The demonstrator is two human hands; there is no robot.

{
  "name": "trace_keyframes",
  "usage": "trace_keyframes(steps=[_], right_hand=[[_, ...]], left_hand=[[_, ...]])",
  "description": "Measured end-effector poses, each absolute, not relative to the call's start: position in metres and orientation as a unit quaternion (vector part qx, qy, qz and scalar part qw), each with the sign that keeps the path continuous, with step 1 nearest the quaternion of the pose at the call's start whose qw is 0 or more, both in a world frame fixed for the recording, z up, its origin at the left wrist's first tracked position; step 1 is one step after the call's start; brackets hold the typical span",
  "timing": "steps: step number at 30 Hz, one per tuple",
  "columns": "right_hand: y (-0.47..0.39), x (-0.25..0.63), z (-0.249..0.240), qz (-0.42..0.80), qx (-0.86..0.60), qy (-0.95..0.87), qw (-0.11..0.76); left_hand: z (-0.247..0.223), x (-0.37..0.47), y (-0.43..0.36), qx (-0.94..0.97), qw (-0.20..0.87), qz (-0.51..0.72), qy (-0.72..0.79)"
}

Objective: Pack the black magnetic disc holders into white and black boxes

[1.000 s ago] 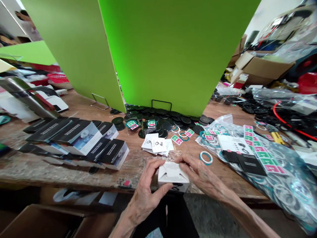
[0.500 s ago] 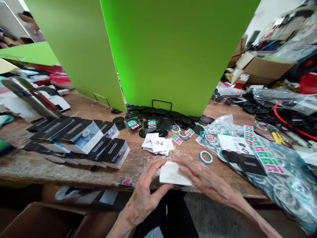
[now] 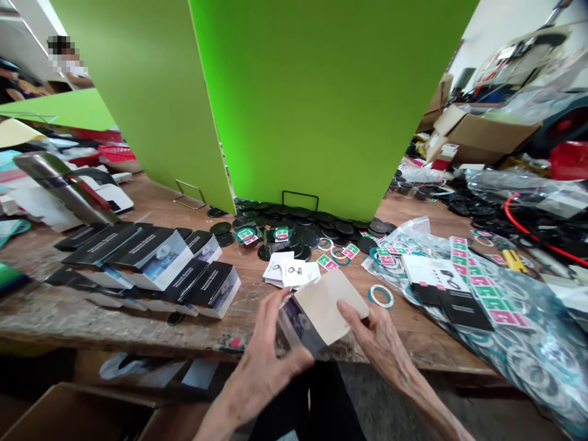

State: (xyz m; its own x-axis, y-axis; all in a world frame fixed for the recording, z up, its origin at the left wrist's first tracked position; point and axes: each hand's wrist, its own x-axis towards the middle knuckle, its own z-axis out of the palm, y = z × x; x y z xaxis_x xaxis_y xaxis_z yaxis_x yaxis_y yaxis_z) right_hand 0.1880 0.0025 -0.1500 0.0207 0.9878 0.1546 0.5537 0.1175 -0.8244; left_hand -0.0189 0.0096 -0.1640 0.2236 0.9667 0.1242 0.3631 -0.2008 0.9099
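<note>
A small printed box point(image 3: 305, 324) with its whitish flap point(image 3: 328, 303) raised is held between my hands near the table's front edge. My left hand point(image 3: 271, 349) has its fingers and thumb around the box's left side. On the right, my right hand point(image 3: 372, 331) pinches the flap, thumb on top. Just beyond the box lie white printed cards point(image 3: 294, 271). To the left stand stacked black-and-white boxes point(image 3: 147, 257). A teal and white ring point(image 3: 381, 296) lies right of the box.
Green panels point(image 3: 321, 104) stand at the back, with many black discs point(image 3: 312, 234) along their foot. A clear bag of rings point(image 3: 537, 361) covers the right side. A metal flask point(image 3: 64, 184) leans at left. Below the table is an open cardboard box point(image 3: 78, 410).
The box has turned and tilted, so its printed side and a larger whitish flap now show. My right hand has moved to the flap's right edge, and its thumb now presses on it.
</note>
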Motion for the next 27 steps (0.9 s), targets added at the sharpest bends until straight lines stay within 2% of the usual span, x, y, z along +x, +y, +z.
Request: trace_keyframes(steps=[3, 8, 12, 19, 23, 27], right_hand=[[0.015, 0.185, -0.153, 0.363, -0.578, -0.636, 0.361], [0.077, 0.179, -0.154, 0.259, -0.535, -0.728, 0.341], [0.166, 0.150, -0.161, 0.153, -0.470, -0.826, 0.272], [0.265, 0.117, -0.181, 0.142, -0.387, -0.898, 0.151], [0.273, 0.117, -0.194, 0.127, -0.373, -0.908, 0.146], [0.262, 0.127, -0.183, 0.096, -0.404, -0.892, 0.177]], left_hand=[[-0.170, -0.021, 0.004, 0.726, 0.260, 0.358, 0.526], [-0.185, -0.043, 0.012, 0.711, 0.159, 0.243, 0.640], [-0.192, -0.048, 0.015, 0.720, 0.132, 0.174, 0.659], [-0.211, -0.044, 0.015, 0.716, 0.107, 0.193, 0.662], [-0.222, -0.048, 0.017, 0.728, 0.115, 0.207, 0.643], [-0.213, -0.050, 0.016, 0.721, 0.138, 0.221, 0.642]])
